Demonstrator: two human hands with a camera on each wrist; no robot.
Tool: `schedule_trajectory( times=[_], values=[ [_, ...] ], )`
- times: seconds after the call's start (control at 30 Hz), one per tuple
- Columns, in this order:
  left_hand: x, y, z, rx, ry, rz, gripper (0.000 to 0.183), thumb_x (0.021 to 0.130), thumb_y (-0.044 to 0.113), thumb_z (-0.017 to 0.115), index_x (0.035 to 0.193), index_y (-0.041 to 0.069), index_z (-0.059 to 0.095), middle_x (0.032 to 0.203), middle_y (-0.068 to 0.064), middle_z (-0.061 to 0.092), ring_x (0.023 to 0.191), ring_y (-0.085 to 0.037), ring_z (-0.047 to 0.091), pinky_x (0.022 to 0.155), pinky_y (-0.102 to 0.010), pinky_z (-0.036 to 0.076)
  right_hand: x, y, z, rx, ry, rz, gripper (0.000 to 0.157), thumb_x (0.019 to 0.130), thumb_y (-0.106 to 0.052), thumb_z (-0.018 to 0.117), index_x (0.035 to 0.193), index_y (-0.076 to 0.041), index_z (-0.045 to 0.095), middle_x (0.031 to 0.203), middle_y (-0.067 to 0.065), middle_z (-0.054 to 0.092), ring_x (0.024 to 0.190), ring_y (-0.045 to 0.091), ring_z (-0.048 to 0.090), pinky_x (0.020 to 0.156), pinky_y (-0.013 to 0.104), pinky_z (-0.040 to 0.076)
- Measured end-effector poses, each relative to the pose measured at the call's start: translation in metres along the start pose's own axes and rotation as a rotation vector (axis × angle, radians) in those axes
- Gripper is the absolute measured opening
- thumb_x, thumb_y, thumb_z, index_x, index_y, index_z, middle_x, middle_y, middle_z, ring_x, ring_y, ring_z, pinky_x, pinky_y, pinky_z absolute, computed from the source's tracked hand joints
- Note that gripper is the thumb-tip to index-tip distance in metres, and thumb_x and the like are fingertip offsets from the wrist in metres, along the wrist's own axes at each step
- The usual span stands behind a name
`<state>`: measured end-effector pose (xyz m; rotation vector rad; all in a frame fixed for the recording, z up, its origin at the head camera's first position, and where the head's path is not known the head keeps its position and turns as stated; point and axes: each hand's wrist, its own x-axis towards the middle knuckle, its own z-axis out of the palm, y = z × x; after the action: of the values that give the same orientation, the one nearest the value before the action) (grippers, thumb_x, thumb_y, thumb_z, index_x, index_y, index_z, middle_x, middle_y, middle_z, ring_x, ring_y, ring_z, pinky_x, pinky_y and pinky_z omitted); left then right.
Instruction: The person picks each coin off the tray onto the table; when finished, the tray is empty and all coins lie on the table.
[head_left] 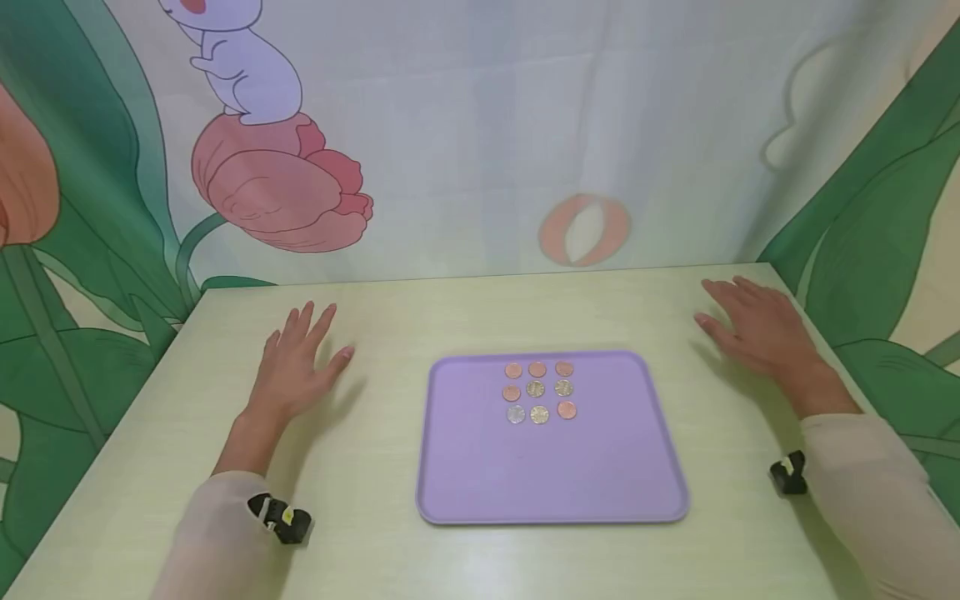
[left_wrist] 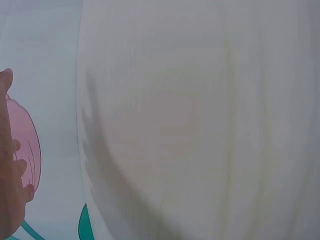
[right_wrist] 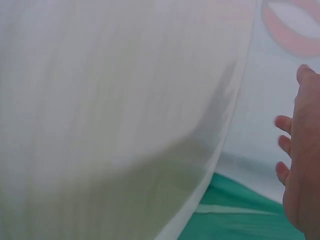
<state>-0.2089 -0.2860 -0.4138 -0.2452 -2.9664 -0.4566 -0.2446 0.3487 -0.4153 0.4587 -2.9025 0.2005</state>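
On the table lies a purple tray, with several coins set out in rows on its far half. Most of the coins are copper-coloured; others look gold, and one silver coin is at the near left. My left hand is left of the tray, fingers spread and holding nothing. Over by the table's right edge, my right hand has its fingers extended and is apart from the tray. The wrist views show each hand only at the frame's edge, above the pale tabletop.
The pale wooden table ends at a printed curtain behind it. Green leaf-patterned cloth hangs at both sides. A small black wrist camera is strapped on the left sleeve, another on the right.
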Motion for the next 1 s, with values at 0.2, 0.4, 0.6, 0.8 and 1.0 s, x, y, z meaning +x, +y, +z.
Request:
schedule_trajectory(
  times=[0.2,0.4,0.6,0.8,1.0],
  values=[
    [0.005,0.018,0.011,-0.094,-0.029,0.014,0.075,0.100,0.048,0.054,0.162,0.016,0.027,0.170,-0.025,0.015,0.156,-0.049,0.013,0.122,-0.070,0.016,0.005,-0.023,-0.007,0.007,-0.009,-0.031,0.057,0.104,-0.039,0.050,0.148,-0.003,0.048,0.139,0.030,0.059,0.128,0.048,0.054,0.102,0.066,0.041],
    [0.011,0.038,0.021,-0.230,-0.057,-0.008,0.074,0.099,0.049,0.056,0.162,0.021,0.029,0.172,-0.019,0.014,0.158,-0.045,0.015,0.120,-0.071,0.022,0.011,-0.048,-0.011,0.058,-0.070,-0.026,0.050,0.101,-0.035,0.057,0.143,-0.006,0.055,0.133,0.024,0.066,0.124,0.044,0.060,0.100,0.063,0.045],
    [0.011,0.056,0.030,-0.383,-0.070,-0.020,0.072,0.097,0.042,0.061,0.160,0.019,0.033,0.172,-0.016,0.016,0.157,-0.043,0.019,0.121,-0.069,0.024,0.012,-0.074,-0.014,0.208,-0.100,-0.049,0.044,0.100,-0.028,0.060,0.139,-0.007,0.060,0.127,0.018,0.071,0.118,0.038,0.065,0.097,0.057,0.051],
    [0.014,0.068,0.043,-0.574,-0.062,-0.013,0.072,0.096,0.028,0.066,0.158,0.009,0.036,0.165,-0.018,0.034,0.154,-0.040,0.031,0.124,-0.058,0.029,0.009,-0.099,-0.017,0.310,-0.131,-0.079,0.041,0.098,-0.022,0.063,0.136,-0.007,0.062,0.119,0.014,0.075,0.112,0.034,0.069,0.093,0.055,0.054],
    [0.016,0.079,0.050,-0.812,-0.130,-0.093,0.071,0.098,0.021,0.065,0.158,0.003,0.032,0.164,-0.019,0.036,0.151,-0.040,0.037,0.120,-0.054,0.037,0.006,-0.113,-0.015,0.369,-0.157,-0.131,0.041,0.098,-0.019,0.065,0.137,-0.008,0.061,0.116,0.010,0.075,0.108,0.030,0.070,0.092,0.052,0.054]
  ],
)
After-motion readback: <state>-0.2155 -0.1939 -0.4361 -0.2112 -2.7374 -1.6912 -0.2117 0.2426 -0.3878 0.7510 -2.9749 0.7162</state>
